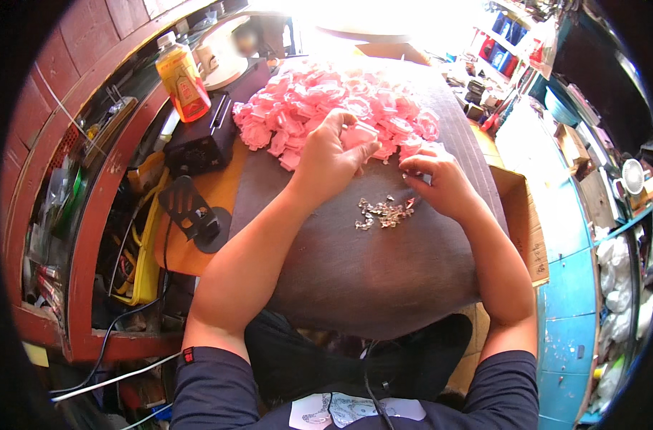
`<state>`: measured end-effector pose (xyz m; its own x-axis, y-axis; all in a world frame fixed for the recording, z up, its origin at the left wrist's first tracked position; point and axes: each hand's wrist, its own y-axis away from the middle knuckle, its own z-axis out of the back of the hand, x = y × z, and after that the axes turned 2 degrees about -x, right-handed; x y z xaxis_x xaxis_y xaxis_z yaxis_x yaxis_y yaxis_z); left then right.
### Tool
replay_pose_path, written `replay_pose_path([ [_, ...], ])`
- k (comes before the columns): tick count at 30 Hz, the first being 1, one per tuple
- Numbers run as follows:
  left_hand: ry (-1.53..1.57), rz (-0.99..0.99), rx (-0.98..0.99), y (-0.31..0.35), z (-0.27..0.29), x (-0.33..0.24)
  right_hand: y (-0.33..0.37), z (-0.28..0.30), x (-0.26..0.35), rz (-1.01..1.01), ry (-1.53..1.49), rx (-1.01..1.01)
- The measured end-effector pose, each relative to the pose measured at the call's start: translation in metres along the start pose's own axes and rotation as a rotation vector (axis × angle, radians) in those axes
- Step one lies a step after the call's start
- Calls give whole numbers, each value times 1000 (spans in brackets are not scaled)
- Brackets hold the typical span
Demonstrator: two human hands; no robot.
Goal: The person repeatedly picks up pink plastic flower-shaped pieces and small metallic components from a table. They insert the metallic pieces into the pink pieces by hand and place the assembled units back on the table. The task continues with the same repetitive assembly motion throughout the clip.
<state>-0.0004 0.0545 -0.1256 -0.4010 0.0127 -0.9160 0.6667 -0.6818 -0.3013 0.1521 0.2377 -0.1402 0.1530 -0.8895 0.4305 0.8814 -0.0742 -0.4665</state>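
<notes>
A big heap of pink, ruffled, flower-like pieces point(319, 93) covers the far part of a dark board point(326, 279). At its near edge my left hand point(325, 159) is closed, thumb against fingers, on one pink piece point(362, 134). To the right, my right hand point(441, 180) has its fingertips pinched together just above the board; whatever they hold is too small to make out. Between and below my hands lies a small scatter of shiny, clear bits point(384, 213), nearest to my right hand.
Left of the board stand a bottle of orange drink point(183, 79), a black box point(201, 136) and a black phone stand point(192, 211). A yellow basket point(145, 251) sits lower left. On the right are a cardboard box point(523, 222) and shelves with a small white fan point(632, 175).
</notes>
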Motion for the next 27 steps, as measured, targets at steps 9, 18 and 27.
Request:
replay_pose_path([
  [9,350,14,-191,-12,23,10,-28,-49,73,123,23,194],
  [18,381,-80,-274,-13,24,9,-48,-97,72,150,0,168],
  [27,61,-143,-220,-10,21,22,-33,-47,64,-80,-287,108],
])
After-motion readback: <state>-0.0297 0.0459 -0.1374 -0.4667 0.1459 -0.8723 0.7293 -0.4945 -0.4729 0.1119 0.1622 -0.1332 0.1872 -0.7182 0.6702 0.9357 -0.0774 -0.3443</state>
